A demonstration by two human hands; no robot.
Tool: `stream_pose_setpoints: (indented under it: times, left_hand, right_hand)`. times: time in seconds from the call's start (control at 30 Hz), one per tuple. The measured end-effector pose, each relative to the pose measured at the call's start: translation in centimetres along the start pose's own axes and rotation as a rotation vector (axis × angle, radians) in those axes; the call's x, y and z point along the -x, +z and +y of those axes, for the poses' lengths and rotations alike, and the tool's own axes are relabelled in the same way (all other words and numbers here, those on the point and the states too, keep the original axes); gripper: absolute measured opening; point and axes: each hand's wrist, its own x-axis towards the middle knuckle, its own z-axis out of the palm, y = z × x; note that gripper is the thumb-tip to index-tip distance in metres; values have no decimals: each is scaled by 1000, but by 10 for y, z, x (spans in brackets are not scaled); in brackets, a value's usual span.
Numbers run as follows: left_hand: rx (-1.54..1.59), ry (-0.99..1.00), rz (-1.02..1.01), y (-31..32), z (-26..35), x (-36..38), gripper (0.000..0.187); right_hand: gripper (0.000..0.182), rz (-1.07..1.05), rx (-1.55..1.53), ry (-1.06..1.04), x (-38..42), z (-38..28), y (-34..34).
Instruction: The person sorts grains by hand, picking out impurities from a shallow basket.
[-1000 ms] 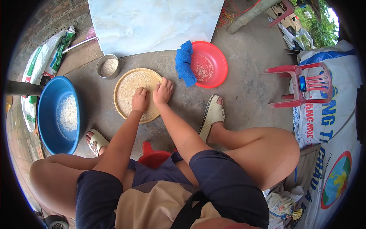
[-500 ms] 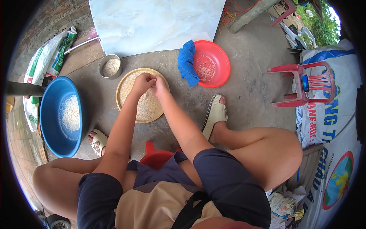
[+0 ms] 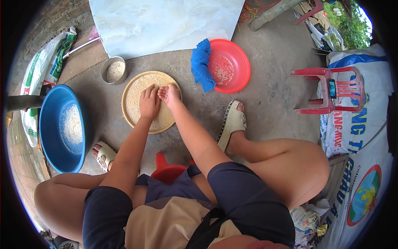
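A round, shallow woven tray (image 3: 125,114) lies on the floor in front of me, spread with pale grains like rice (image 3: 136,93). My left hand (image 3: 150,102) is over the middle of the tray, back upward, its fingers stretched forward and touching or just above the grains. Close beside it, my right hand (image 3: 170,95) is turned partly palm up with loosely bent fingers, and nothing shows in it. The two hands' fingertips nearly meet. Whether a few grains lie under the left fingers is hidden.
A blue basin (image 3: 46,139) with white grains stands at left. Behind the tray are a metal bowl (image 3: 108,79) of grains and a red basin (image 3: 244,76) with a blue cloth (image 3: 202,65) over its rim. A red plastic chair (image 3: 327,108) holds a phone (image 3: 332,89).
My hands have gone from fingers pinched together above the tray to lower and spread out over the grains. The view has shifted slightly.
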Motion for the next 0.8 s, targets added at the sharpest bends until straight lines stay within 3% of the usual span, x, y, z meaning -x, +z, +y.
stream_pose_setpoints:
  times: [0.07, 0.3, 0.4, 0.47, 0.53, 0.6, 0.63, 0.67, 0.73, 0.77, 0.8]
  left_hand:
    - [109, -95, -46, 5, 0, 3, 31]
    - [139, -81, -44, 13, -12, -9, 17]
    - [268, -196, 47, 15, -20, -21, 9]
    - [447, -514, 83, 16, -27, -32, 8]
    - [571, -567, 69, 6, -30, -46, 10]
    - [998, -600, -252, -8, -29, -61, 12]
    - [991, -534, -453, -17, -28, -69, 18]
    - [989, -531, -454, -21, -25, -74, 18]
    - [637, -350, -627, -21, -26, -78, 23]
    - [636, -349, -628, -21, -26, -77, 23]
    - [420, -246, -453, -17, -27, -74, 26]
  right_hand:
    - [37, 4, 3, 8, 1, -1, 2]
    - [34, -7, 28, 25, 2, -3, 2]
    - [36, -35, 29, 48, 2, -4, 2]
    - [37, -61, 25, 46, 4, -5, 2]
    - [39, -90, 22, 46, 4, -5, 2]
    - [40, -125, -43, 89, 2, -5, 2]
    - [40, -126, -44, 88, 1, -4, 2]
    - [42, -137, -91, 61, -1, -3, 1]
    - [44, -147, -140, 34, 0, -3, 1]
    - [40, -130, -122, 73, -1, -4, 0]
    - [37, -113, -103, 112, -3, -4, -1]
